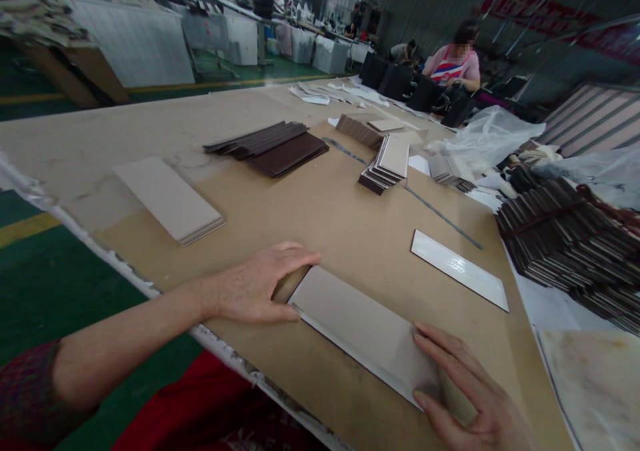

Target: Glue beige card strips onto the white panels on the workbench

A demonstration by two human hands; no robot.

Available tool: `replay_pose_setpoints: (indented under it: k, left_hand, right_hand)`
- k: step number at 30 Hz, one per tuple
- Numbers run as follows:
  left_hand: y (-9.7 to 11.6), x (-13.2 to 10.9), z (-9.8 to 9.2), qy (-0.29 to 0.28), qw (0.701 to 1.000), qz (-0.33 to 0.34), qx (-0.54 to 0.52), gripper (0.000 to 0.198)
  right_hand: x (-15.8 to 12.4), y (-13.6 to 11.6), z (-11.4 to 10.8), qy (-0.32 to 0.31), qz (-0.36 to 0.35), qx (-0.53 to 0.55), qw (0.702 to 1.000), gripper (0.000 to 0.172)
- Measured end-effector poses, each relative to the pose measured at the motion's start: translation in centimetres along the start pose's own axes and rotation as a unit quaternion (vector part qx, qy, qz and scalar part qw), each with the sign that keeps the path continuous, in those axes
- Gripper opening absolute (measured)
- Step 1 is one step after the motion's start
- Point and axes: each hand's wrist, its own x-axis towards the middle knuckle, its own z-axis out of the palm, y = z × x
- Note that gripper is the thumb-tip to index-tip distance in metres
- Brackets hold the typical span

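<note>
Gripping a pale panel (pixel 360 331) at both ends

Begins at left with a low stack of pale boards (pixel 165 194), laid flat on the tan work surface (pixel 320 214). Passes next to the left hand (pixel 257 284), closed about the panel's left end — thumb at the near corner, forefinger at the far one. Shows, farther from the body, dark brown sheets (pixel 295 154) in overlapping layers. Places the pale panel flat on the near part of the work surface, between the two hands, slanting down to the right and edged in dark along the near side. Includes, beyond the panel, a leaning stack of narrow pieces (pixel 395 154), pale on top and dark brown at the near end. Sets in the background a person (pixel 453 68) in a striped apron, beside black upright items (pixel 395 81). Locates a glossy white strip (pixel 459 270) nearer, lying flat. Adds the right hand (pixel 465 391), grasping the panel's right end — fingertips toward the far corner, thumb at the near one. Closes with crumpled clear plastic (pixel 493 138) and a large pile of dark layered pieces (pixel 570 244).
</note>
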Motion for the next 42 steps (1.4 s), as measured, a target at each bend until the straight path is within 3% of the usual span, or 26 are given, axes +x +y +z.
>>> replay_pose_setpoints:
  k: [32, 37, 42]
  left_hand:
    - [0.1, 0.5, -0.2, -0.002, 0.999, 0.031, 0.006, 0.06]
    - [0.2, 0.3, -0.2, -0.007, 0.999, 0.032, 0.021, 0.048]
    - [-0.7, 0.1, 0.4, -0.005, 0.999, 0.022, 0.03, 0.049]
  right_hand:
    - [0.6, -0.4, 0.4, -0.024, 0.003, 0.016, 1.0, 0.048]
    - [0.7, -0.9, 0.2, -0.053, 0.028, 0.035, 0.998, 0.049]
    - [0.6, -1.4, -0.2, -0.078, 0.042, 0.076, 0.993, 0.052]
